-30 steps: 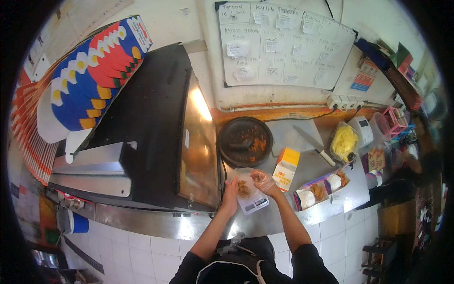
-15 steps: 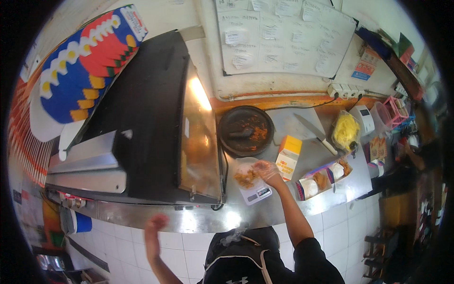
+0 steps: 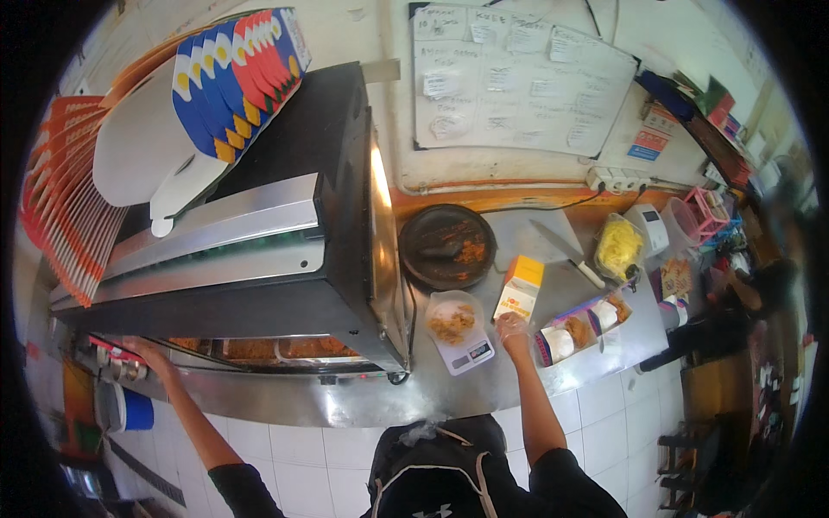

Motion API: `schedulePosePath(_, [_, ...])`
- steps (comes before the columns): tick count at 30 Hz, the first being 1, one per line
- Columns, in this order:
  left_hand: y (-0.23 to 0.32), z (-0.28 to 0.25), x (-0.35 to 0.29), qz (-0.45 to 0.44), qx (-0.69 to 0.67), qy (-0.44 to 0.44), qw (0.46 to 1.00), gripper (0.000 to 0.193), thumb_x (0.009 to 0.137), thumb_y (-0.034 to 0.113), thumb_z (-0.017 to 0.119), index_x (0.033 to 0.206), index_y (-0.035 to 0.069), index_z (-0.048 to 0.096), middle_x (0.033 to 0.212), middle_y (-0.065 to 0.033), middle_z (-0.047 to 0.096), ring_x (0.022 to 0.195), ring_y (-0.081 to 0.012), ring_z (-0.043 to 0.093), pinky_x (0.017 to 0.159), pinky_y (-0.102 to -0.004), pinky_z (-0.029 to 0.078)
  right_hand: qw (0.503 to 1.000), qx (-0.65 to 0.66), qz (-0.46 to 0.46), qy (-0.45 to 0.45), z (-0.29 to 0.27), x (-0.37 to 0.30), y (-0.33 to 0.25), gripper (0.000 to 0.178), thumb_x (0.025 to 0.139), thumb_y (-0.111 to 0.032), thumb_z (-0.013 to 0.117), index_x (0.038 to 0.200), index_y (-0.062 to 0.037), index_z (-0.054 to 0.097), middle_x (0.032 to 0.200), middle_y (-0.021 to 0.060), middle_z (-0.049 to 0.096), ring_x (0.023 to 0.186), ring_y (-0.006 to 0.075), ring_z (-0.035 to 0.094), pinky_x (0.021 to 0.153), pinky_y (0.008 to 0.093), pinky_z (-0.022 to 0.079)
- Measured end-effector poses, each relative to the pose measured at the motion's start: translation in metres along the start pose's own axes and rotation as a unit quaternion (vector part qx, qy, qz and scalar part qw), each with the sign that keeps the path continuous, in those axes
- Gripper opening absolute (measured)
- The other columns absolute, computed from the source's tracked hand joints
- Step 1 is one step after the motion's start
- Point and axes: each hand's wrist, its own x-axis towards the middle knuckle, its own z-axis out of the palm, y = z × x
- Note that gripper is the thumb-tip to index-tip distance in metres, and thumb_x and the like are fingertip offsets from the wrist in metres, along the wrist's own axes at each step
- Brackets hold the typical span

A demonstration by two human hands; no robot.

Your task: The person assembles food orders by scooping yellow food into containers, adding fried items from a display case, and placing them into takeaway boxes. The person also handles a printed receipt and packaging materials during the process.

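My left hand (image 3: pixel 145 352) reaches to the far left, at the low front opening of the black display case (image 3: pixel 250 302). Its fingers lie beside a red-edged item (image 3: pixel 110 350), and their grip cannot be made out. My right hand (image 3: pixel 512 326), in a clear plastic glove, is at the near end of a yellow and white carton (image 3: pixel 518 289). Its fingers look curled together; whatever they hold, if anything, is hidden. Left of it, a clear container of shredded brown food (image 3: pixel 453 325) rests on a white kitchen scale (image 3: pixel 471 356).
Inside the case are trays of brown food (image 3: pixel 315 347). Behind the scale stands a dark stone mortar (image 3: pixel 446 249). A knife (image 3: pixel 570 255) lies across a white cutting board (image 3: pixel 531 235). Food boxes (image 3: pixel 563 340) and a yellow-filled bag (image 3: pixel 620 249) are on the right.
My right hand has left the container on the scale and moved right to the carton. My left hand has reached far left to the case. The view has shifted, exposing the trays.
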Motion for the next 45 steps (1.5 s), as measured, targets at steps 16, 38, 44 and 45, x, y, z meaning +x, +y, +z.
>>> schedulePosePath(16, [0.249,0.116,-0.227,-0.012,-0.029,-0.045,0.998,0.082,0.101,0.061,0.017,0.153,0.006,-0.016,0.161,-0.0169,-0.017,0.149,-0.0324,-0.01,0.12,-0.0496,-0.003,0.878,0.439,0.154,-0.115,0.069,-0.062,-0.012,0.022,0.091,-0.023,0.058,0.104,-0.0064,0.052,0.073,0.0111,0.06,0.057,0.0219,0.059,0.05,0.035,0.048])
schedulePosePath(38, [0.494,0.39,-0.605,0.16,0.155,-0.59,0.776,0.095,0.079,0.04,0.072,0.153,0.01,0.02,0.149,-0.0286,0.027,0.132,-0.0485,0.034,0.103,-0.0623,0.032,0.844,0.442,0.301,-0.041,-0.192,-0.175,0.133,0.028,0.085,-0.007,0.062,0.111,-0.002,0.055,0.067,0.0104,0.056,0.043,0.0203,0.055,0.037,0.0323,0.045])
schedulePosePath(44, [0.473,0.413,-0.617,-0.084,0.173,-0.634,0.749,0.118,0.069,0.043,0.077,0.156,0.012,0.004,0.144,-0.0271,0.034,0.13,-0.0444,0.04,0.104,-0.0627,0.032,0.782,0.506,0.363,-0.025,-0.272,-0.152,0.124,0.038,0.082,-0.003,0.059,0.119,-0.0023,0.05,0.068,0.0119,0.058,0.044,0.0202,0.057,0.037,0.0303,0.045])
schedulePosePath(45, [0.47,0.412,-0.604,-0.167,0.054,-0.618,0.766,0.11,0.073,0.043,0.073,0.155,0.009,0.008,0.143,-0.0222,0.038,0.122,-0.0391,0.049,0.096,-0.06,0.041,0.791,0.473,0.387,-0.025,-0.283,-0.14,0.117,0.04,0.081,-0.002,0.058,0.12,-0.0023,0.05,0.069,0.0121,0.059,0.044,0.0202,0.057,0.037,0.0301,0.045])
